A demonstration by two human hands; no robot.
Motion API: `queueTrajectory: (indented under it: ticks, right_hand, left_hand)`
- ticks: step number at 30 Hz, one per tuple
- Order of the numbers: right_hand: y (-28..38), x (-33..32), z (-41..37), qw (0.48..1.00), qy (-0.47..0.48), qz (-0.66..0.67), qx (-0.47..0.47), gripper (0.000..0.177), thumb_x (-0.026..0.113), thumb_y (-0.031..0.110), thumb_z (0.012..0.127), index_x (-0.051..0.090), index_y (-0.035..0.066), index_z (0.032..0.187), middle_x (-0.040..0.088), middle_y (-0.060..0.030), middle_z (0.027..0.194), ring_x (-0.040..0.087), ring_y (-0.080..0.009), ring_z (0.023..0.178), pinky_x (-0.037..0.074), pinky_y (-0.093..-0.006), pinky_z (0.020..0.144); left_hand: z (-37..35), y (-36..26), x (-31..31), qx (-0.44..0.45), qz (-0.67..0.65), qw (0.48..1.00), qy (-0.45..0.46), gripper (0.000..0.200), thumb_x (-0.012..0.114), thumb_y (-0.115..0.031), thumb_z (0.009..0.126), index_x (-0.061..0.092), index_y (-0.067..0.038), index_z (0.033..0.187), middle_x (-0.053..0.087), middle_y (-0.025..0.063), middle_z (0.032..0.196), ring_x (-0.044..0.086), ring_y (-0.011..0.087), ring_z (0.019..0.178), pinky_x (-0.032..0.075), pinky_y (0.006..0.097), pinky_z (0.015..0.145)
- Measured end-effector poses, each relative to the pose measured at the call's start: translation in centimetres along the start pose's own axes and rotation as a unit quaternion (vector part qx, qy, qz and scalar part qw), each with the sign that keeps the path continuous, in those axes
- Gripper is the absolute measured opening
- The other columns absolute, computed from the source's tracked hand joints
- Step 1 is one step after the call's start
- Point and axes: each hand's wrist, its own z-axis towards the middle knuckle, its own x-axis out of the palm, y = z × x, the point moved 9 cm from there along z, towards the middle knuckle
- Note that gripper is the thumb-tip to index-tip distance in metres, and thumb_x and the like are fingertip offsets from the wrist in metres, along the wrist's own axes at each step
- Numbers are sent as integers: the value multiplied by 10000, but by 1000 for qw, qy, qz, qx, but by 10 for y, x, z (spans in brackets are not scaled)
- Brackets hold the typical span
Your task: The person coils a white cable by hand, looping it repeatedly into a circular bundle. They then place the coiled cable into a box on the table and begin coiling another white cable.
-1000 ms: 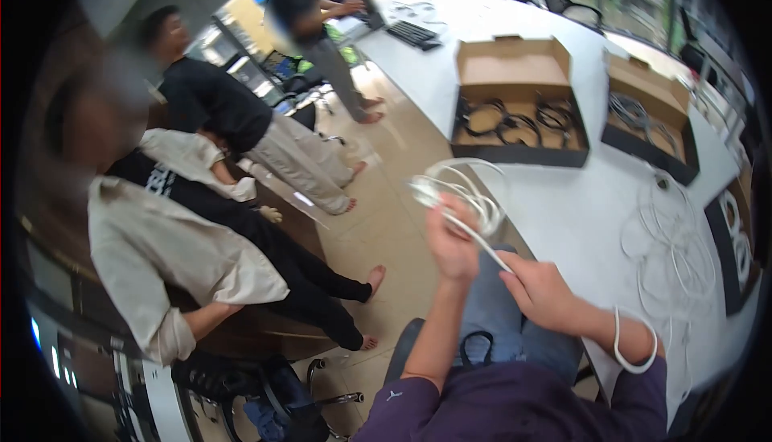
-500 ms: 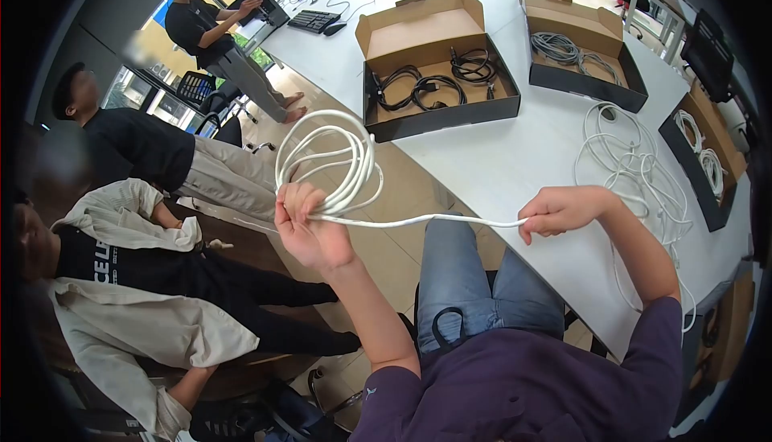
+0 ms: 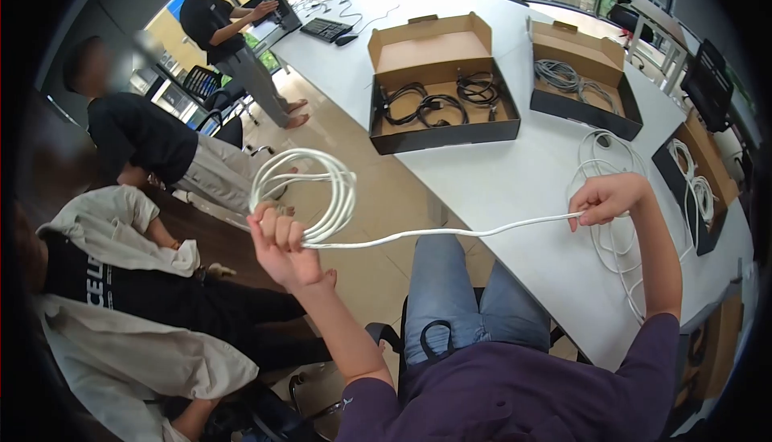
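My left hand point(image 3: 281, 242) is closed around the lower part of a coiled white cable point(image 3: 344, 201), whose loops stand up above the fingers, off to the left of the table. A single length of this cable runs across above my lap to my right hand point(image 3: 605, 201), which pinches it over the table edge. Beneath and beyond my right hand, a loose tangle of white cable point(image 3: 619, 259) lies on the white table point(image 3: 498, 176). Part of that tangle is hidden by my right hand and forearm.
An open box of black cables point(image 3: 446, 138) and another of grey cables point(image 3: 591, 112) stand on the table. At the right edge is a box with white cables point(image 3: 698, 201). A keyboard point(image 3: 326, 30) lies farther back. Several people are on the left, the nearest in a light shirt point(image 3: 121, 225).
My hands have moved farther apart: the left with the coil to the left and slightly down, the right to the right. The stretch of cable between them is longer.
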Motion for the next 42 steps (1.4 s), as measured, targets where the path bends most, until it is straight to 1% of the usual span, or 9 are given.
queueTrajectory:
  ticks: [7, 13, 18, 22, 27, 35, 38, 41, 42]
  right_hand:
    - [0, -14, -1, 998, -39, -40, 20, 130, 602, 139, 925, 639, 14, 925, 529, 38, 617, 471, -35, 532, 364, -198, 468]
    - [-1, -36, -5, 921, -173, -346, 47, 82, 623, 76, 872, 643, 3, 904, 560, 28, 623, 472, -36, 522, 362, -195, 474]
    - [-17, -14, -14, 994, -66, -89, -19, 124, 635, 102, 862, 651, 15, 948, 569, 34, 634, 463, -24, 543, 345, -188, 482]
    - [-44, -39, -58, 986, -149, -9, -80, 142, 612, 126, 898, 664, 15, 969, 472, 76, 623, 406, -17, 556, 301, -189, 479]
    - [-77, -89, -76, 932, -358, -52, 9, 205, 583, 195, 926, 695, 25, 908, 444, 58, 591, 382, -38, 543, 318, -223, 491]
    - [-81, -148, -52, 712, -598, -362, 63, 201, 630, 180, 783, 702, -7, 780, 640, -181, 673, 605, -336, 614, 473, -405, 603]
    - [-61, -152, -38, 636, -648, -415, 60, 211, 617, 190, 790, 701, -3, 771, 652, -186, 706, 632, -348, 691, 502, -436, 661]
    - [-47, -149, 7, 676, -551, -454, 185, 225, 636, 147, 764, 684, 3, 931, 669, -199, 928, 634, -358, 839, 509, -441, 757]
    - [-15, -128, 23, 693, -534, -469, 120, 334, 653, 124, 748, 633, 8, 1061, 619, -217, 1075, 601, -368, 952, 487, -433, 833]
  left_hand:
    - [4, -36, 5, 40, 82, 996, -1, 268, 300, -284, 1046, 426, -90, 911, 244, -38, 596, 197, 68, 472, 210, 243, 457]
    - [3, -99, -5, 102, 93, 990, -13, 248, 358, -225, 1031, 395, -87, 828, 244, -38, 622, 204, 77, 486, 208, 246, 473]
    - [3, -133, -43, 86, 113, 989, -35, 200, 416, -147, 1005, 394, -73, 820, 249, -28, 625, 210, 79, 510, 203, 243, 479]
    - [2, -175, -70, 88, 90, 991, -51, 250, 387, -128, 1004, 360, -95, 758, 242, -26, 604, 212, 77, 501, 204, 244, 474]
    - [1, -96, -63, -64, 51, 990, -116, 279, 346, -195, 1030, 393, -83, 778, 251, -44, 610, 207, 66, 484, 201, 242, 457]
    - [-20, 38, -1, -248, 42, 965, -70, 293, 266, -340, 1046, 387, -123, 892, 241, -65, 559, 197, 47, 416, 189, 219, 410]
    - [-57, 93, 0, -385, 94, 915, -72, 300, 272, -384, 1040, 386, -149, 893, 227, -84, 540, 178, 36, 401, 165, 203, 388]
    - [-87, 123, -3, -460, 145, 874, -55, 284, 326, -379, 1033, 387, -141, 891, 240, -85, 551, 202, 30, 416, 179, 200, 394]
    - [-93, 127, -4, -467, 176, 865, -56, 283, 330, -371, 1034, 387, -134, 891, 244, -83, 556, 204, 29, 421, 182, 200, 393]
